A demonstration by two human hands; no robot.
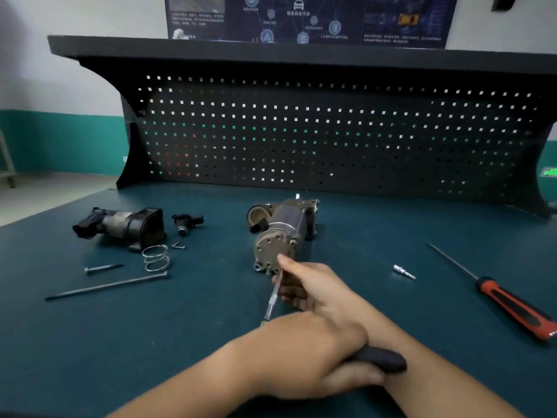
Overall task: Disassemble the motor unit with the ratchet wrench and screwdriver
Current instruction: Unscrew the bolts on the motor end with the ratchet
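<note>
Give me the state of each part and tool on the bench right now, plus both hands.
Motor unit: lying on its side, end plate facing the camera.
Ratchet wrench: held, its shaft at the end plate.
Left hand: gripping the wrench handle.
Right hand: steadying the shaft near the motor.
Screwdriver: lying unused, right.
Socket bit: loose on the mat.
Spring: removed, loose.
Long bolt: removed, lying flat.
Black housing: detached, left.
</note>
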